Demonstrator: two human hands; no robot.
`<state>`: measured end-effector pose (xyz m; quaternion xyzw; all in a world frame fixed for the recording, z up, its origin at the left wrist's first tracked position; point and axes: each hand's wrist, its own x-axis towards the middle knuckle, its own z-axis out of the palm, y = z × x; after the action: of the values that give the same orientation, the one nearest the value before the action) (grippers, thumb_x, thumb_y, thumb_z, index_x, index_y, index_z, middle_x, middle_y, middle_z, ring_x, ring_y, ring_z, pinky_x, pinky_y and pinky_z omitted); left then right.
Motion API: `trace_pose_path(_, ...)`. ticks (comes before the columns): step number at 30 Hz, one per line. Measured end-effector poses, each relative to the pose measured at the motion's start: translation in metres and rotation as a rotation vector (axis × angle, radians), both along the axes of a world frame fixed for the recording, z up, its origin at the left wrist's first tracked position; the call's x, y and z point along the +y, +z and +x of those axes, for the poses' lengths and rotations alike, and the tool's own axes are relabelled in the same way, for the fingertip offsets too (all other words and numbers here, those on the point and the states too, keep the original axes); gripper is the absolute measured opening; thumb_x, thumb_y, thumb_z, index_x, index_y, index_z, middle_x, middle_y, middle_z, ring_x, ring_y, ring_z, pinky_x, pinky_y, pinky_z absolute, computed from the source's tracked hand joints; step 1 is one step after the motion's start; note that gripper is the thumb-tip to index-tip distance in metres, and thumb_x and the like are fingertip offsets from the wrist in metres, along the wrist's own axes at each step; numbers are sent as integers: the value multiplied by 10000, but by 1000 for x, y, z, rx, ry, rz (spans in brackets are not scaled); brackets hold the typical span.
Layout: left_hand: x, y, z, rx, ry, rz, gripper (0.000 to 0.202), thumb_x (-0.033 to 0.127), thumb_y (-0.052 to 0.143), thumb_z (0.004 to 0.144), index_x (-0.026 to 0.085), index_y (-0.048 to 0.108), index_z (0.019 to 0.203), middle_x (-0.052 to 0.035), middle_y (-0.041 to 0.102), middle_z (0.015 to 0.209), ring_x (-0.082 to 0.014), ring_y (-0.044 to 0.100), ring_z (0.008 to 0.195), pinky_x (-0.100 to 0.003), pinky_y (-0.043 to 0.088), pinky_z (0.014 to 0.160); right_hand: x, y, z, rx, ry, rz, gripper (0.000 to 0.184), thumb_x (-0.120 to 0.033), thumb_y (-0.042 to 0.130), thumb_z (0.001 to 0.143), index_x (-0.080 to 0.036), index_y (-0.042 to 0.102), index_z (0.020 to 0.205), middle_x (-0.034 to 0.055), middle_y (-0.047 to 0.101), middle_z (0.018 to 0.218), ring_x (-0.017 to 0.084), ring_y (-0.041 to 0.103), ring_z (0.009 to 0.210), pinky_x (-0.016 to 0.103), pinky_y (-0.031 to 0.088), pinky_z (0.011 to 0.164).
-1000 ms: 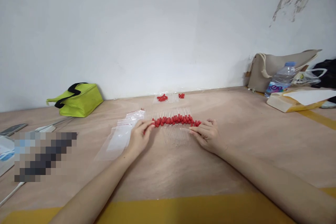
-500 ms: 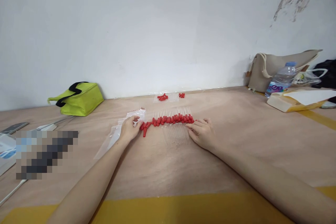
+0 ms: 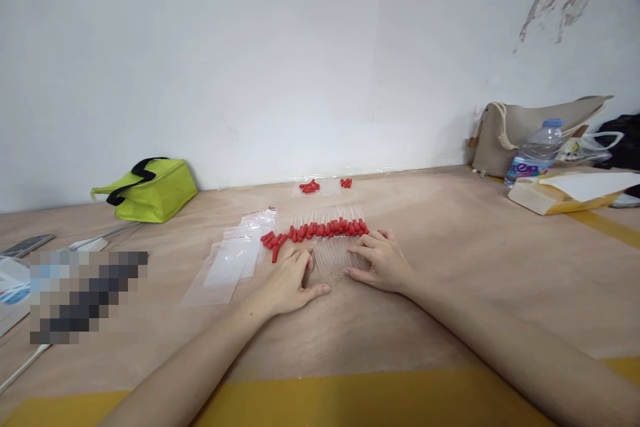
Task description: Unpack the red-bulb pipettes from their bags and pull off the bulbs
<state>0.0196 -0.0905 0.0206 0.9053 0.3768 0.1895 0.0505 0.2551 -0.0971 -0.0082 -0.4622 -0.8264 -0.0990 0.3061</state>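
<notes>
A row of clear droppers with red rubber bulbs (image 3: 325,229) lies across the middle of the table, their glass stems (image 3: 334,255) pointing toward me. My left hand (image 3: 293,280) lies flat with fingers spread on the left end of the stems. My right hand (image 3: 380,259) rests open and flat on the right end. Neither hand holds anything. A few red bulbs (image 3: 271,241) lie loose at the row's left end. Clear zip bags (image 3: 231,257) are stacked just left of my left hand.
More red bulbs on a clear bag (image 3: 315,185) lie near the wall. A lime-green bag (image 3: 150,190) stands back left. A beige tote (image 3: 525,127), water bottle (image 3: 533,152) and paper-wrapped parcel (image 3: 560,192) sit back right. A phone (image 3: 26,245) lies far left.
My left hand went left to the zip bags, then came back down onto the glass stems. My right hand let go of a dropper and flattened. Some bulbs shifted loose at the left end.
</notes>
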Motion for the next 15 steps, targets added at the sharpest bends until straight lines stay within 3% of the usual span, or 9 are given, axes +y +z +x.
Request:
trace_pose_path(6,7,-6,1,-20,-11,-24,360,536,535,723,187,450,739,-54,508,841,-236,439,916,-349,395,745,0,0,1,34,14,-11,371,-533,540,741,-219,647,908,39,609,792,176,497,800,328,257,737)
trace_pose_path(12,8,-7,1,-60,-10,-45,338,509,554,719,186,463,747,-49,511,831,-229,449,907,-345,393,756,1,-1,7,230,-42,32,206,-364,501,818,-214,630,873,16,630,732,147,533,747,310,261,722)
trace_pose_path(15,14,-7,-2,-103,61,-15,277,457,532,758,186,476,775,-39,518,822,-204,473,841,-330,402,728,2,-3,11,282,-91,37,188,-328,479,831,-217,630,815,0,629,698,137,541,713,303,262,715)
